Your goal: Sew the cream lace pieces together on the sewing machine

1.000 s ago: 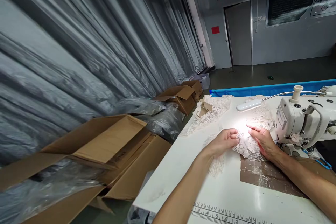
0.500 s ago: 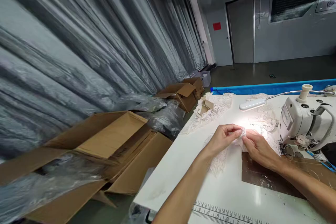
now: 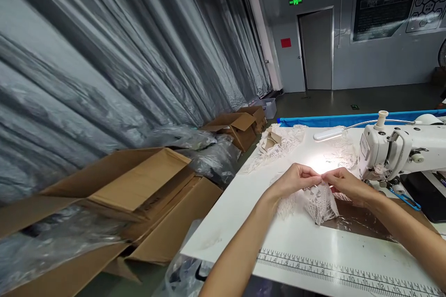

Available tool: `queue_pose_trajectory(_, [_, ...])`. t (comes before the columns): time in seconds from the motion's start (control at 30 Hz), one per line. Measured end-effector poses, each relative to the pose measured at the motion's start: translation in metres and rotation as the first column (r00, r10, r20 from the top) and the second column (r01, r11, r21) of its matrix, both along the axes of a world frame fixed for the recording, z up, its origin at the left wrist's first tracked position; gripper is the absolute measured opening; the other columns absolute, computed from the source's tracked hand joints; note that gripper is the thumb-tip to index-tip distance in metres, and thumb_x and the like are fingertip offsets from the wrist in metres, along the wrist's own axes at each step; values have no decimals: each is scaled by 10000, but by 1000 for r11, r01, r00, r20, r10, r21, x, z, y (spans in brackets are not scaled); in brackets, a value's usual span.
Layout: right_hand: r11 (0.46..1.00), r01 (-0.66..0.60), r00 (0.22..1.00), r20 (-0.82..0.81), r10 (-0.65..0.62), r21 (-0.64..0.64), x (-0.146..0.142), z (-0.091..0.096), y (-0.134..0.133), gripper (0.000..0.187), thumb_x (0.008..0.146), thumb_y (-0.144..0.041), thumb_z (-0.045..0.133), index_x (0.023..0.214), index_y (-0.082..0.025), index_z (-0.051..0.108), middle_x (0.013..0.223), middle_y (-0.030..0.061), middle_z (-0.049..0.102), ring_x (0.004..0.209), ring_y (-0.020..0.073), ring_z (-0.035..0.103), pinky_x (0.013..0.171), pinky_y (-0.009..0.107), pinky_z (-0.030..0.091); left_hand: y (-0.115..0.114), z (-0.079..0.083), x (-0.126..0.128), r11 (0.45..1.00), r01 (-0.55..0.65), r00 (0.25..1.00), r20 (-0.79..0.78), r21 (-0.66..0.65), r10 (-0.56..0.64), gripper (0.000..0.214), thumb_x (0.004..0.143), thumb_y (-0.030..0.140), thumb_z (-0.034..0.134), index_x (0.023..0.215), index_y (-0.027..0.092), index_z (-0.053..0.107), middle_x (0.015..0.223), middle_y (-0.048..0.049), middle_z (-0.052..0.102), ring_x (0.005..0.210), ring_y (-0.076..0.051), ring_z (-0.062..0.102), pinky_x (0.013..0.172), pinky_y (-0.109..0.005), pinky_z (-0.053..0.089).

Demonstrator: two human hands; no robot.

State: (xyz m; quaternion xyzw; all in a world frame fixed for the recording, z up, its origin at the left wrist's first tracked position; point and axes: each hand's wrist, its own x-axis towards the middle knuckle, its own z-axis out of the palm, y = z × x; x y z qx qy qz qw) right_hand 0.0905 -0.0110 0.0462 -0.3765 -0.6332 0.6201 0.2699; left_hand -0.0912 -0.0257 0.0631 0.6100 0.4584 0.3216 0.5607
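Observation:
Both my hands meet over the white sewing table, pinching the top edge of a piece of white lace. My left hand grips it between thumb and fingertips. Close beside it, my right hand pinches the same edge, the fingertips nearly touching. The lace hangs below the fingers, its lower corner near the table. More fringed lace lies behind and to the left of it, partly hidden by my left hand. Right of my hands stands a white sewing machine, and a lit lamp shines from above.
A printed ruler runs along the table's front edge. A brown board lies under my right forearm. Lace with a cardboard piece sits at the far left corner. Open cardboard boxes and plastic bags stand on the floor left.
The lace now hangs down spread out below my fingers, where before only a small bit showed between them. The view has shifted, bringing more of the sewing machine in.

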Motion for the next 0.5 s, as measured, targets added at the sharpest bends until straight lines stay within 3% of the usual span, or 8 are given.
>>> queue_pose_trajectory(0.13, [992, -53, 996, -71, 45, -117, 16, -1, -8, 288, 586, -411, 692, 593, -157, 555, 604, -10, 544, 574, 107, 450, 564, 235, 379, -4, 7, 4, 999, -22, 999, 42, -33, 24, 348, 644, 436, 764, 751, 117, 675, 675, -21, 614, 557, -77, 468, 530, -209, 334])
queue_pose_trajectory(0.27, [976, -61, 989, -144, 31, -208, 26, -3, -19, 364, 636, -522, 658, 644, -170, 565, 641, 7, 575, 608, 127, 511, 598, 251, 433, -7, 9, 9, 999, -17, 1000, 19, -49, 18, 343, 685, 455, 727, 757, 136, 622, 623, 35, 515, 543, -64, 419, 521, -200, 304])
queue_pose_trajectory(0.5, [971, -40, 997, -76, 23, -236, 32, -18, -15, 378, 566, -452, 814, 698, -145, 637, 651, 12, 612, 592, 128, 539, 544, 224, 408, -3, 5, 9, 1000, -26, 999, -47, -2, 26, 364, 707, 486, 689, 786, 138, 618, 635, 41, 477, 573, -79, 412, 566, -221, 321])
